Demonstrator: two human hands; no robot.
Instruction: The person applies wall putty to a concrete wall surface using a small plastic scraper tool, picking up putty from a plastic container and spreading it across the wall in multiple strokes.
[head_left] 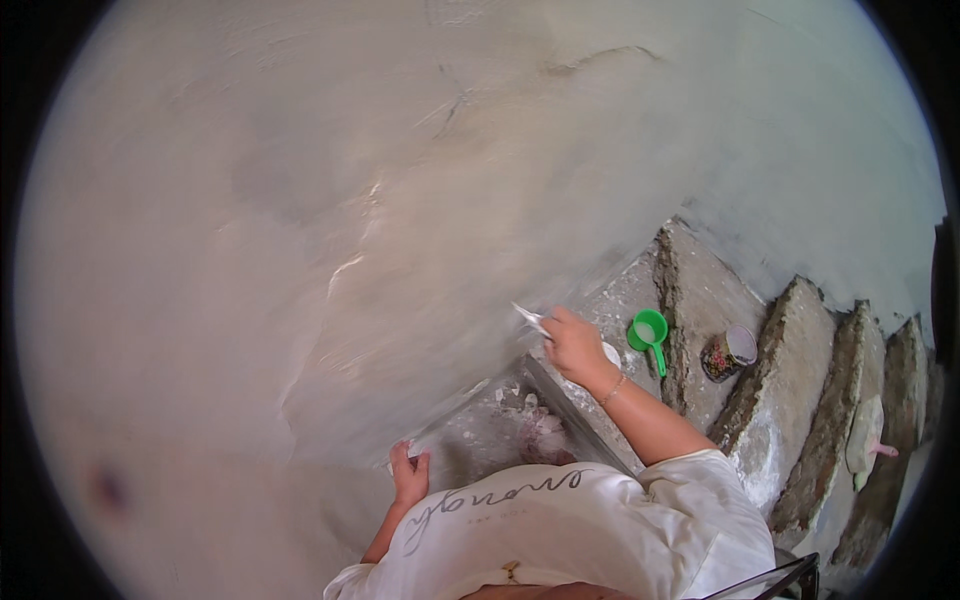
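Note:
My right hand (577, 347) is closed around a thin, pale, pointed tool that looks like a putty knife (531, 319). Its blade points up and left, close to the grey plastered wall (330, 220); whether it touches cannot be told. Lower down, my left hand (409, 474) is at the wall's foot, fingers curled. A small pale edge shows beside those fingers, too little to name. Just past my right wrist, partly hidden by it, is a white rounded thing (611, 353). A green dipper (648, 333) with pale contents stands to its right.
Rough concrete steps (705, 290) with broken edges run off to the right. A patterned tin (728, 352) stands on one. Farther right lies a pale flat object with a pink end (866, 437). White spatters mark the landing (480, 430). Rough ridges cross the wall.

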